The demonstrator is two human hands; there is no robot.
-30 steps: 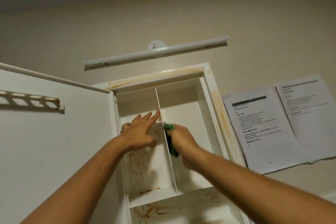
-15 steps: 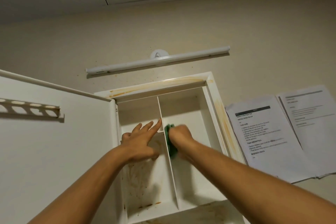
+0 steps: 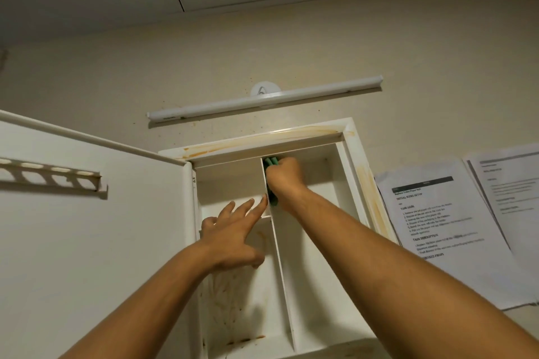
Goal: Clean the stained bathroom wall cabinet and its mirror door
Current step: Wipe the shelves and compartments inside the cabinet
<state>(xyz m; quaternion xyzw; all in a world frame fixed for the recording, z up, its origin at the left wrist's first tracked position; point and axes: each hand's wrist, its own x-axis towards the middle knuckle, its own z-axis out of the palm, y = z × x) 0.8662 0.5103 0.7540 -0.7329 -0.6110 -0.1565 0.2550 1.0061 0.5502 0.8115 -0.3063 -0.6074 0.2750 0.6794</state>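
At the left of the frame, the door (image 3: 87,242) is seen standing open, hinged on the cabinet's left edge, inner face toward the camera; its mirror side is not shown. At lower centre, the left hand (image 3: 233,236) is laid with fingers straight and spread, tips against the thin upright divider (image 3: 281,271) of the cabinet (image 3: 354,160), which is fixed to the wall at centre frame and opens toward the viewer. The divider's long axis runs bottom to top of the frame. Against its right face, near the top, a green pad (image 3: 271,162) is clamped under the curled fingers of the right hand (image 3: 284,179), its length aligned with the divider. The pad is judged soft and compressible; the divider is judged thin and liable to flex, so bracing from the opposite side is advised. Brown stains (image 3: 233,306) are seen in the lower left compartment.
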